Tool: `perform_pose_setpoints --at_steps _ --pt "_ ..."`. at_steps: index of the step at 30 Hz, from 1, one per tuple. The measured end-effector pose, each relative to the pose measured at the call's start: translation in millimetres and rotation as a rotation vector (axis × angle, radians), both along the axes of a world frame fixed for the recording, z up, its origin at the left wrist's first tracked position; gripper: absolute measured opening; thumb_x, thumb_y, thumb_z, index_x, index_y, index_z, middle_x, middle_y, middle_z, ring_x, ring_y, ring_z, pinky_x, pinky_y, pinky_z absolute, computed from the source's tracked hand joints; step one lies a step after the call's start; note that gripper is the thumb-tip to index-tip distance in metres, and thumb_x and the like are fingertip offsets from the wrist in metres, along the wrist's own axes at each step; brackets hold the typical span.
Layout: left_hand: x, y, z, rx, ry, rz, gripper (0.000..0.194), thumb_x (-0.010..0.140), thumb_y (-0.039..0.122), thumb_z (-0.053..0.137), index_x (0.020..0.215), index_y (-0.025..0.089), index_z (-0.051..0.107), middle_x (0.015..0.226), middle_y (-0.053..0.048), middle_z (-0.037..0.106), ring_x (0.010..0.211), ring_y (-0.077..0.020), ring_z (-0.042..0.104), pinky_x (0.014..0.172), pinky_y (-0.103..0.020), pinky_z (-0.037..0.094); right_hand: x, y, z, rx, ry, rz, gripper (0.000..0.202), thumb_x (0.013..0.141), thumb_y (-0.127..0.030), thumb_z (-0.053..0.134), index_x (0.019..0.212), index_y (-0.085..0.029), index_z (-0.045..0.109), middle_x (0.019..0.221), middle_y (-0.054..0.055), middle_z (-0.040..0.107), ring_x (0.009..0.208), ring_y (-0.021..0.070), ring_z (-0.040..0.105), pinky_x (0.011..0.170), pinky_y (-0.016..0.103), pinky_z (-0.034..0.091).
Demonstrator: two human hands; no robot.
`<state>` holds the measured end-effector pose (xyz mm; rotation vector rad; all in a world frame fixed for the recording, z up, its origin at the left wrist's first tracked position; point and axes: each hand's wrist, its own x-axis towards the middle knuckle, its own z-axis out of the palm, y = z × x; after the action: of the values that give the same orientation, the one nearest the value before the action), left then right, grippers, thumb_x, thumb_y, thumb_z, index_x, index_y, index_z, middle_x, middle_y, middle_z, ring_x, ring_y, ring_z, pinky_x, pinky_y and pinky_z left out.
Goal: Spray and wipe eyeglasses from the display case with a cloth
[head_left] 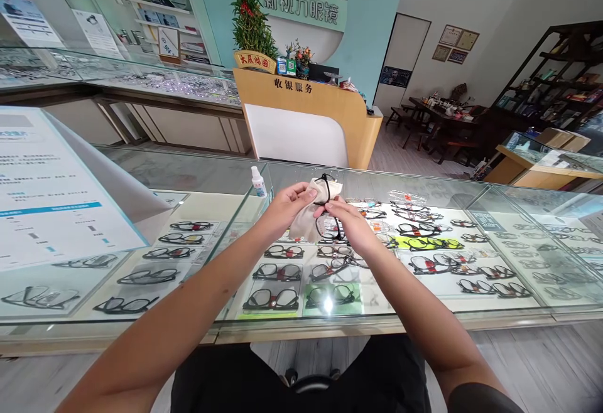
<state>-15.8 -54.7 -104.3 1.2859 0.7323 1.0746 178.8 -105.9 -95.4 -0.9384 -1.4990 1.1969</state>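
Observation:
Above the glass display case, my left hand (293, 202) is closed on a pale beige cloth (305, 223), which wraps round part of a pair of black-framed glasses (335, 231). The glasses are turned on edge, one lens hanging lower between my hands. My right hand (346, 215) pinches the frame from the right side, its fingers close to the cloth. A small white spray bottle (258, 182) stands upright on the glass top, left of and beyond my left hand.
Many glasses lie inside the glass case (377, 321) below my hands. A large printed stand (61, 193) is on the left of the counter. Beyond are a wooden cashier desk (301, 96) with a plant (254, 30), and a glass-topped counter (541, 159) at the right.

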Motion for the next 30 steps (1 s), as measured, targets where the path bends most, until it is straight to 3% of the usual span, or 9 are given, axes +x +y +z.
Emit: perform_pose_setpoints --at_steps 8,19,24,30 --pt "-3 0 6.7 -0.092 -0.016 -0.146 0.057 0.073 0.059 0.099 0.1 0.016 0.073 0.071 0.001 0.067 0.061 -0.0122 0.06 0.056 -0.023 0.05 -3 -3 1.3 -0.001 0.035 0.028 0.035 0.095 -0.052 0.067 0.079 -0.025 0.083 0.107 0.004 0.056 0.116 0.0241 0.057 0.119 0.037 0.036" --pt "1 -9 11.5 -0.014 -0.103 -0.287 0.046 0.084 0.05 0.093 0.101 0.02 0.063 0.067 0.004 0.061 0.06 -0.0139 0.063 0.057 -0.024 0.055 -9 0 -10.6 -0.018 0.059 -0.021 0.033 0.093 -0.055 0.069 0.081 -0.027 0.084 0.112 0.006 0.065 0.123 0.0287 0.059 0.12 0.04 0.038" --pt "-2 -6 10.5 0.025 -0.081 -0.266 0.044 0.084 0.049 0.094 0.097 0.019 0.063 0.066 0.003 0.062 0.062 -0.0118 0.059 0.058 -0.021 0.051 -8 -1 -11.5 0.028 0.023 -0.005 0.039 0.097 -0.059 0.067 0.086 -0.027 0.085 0.101 0.006 0.061 0.12 0.0295 0.059 0.122 0.046 0.036" --pt "-4 -1 3.5 0.124 -0.025 -0.211 0.046 0.081 0.051 0.095 0.091 0.019 0.064 0.065 0.002 0.065 0.057 -0.0116 0.058 0.056 -0.023 0.049 -7 -5 -4.7 0.087 -0.002 0.074 0.049 0.094 -0.072 0.072 0.085 -0.026 0.086 0.116 0.007 0.062 0.127 0.0288 0.059 0.123 0.043 0.037"
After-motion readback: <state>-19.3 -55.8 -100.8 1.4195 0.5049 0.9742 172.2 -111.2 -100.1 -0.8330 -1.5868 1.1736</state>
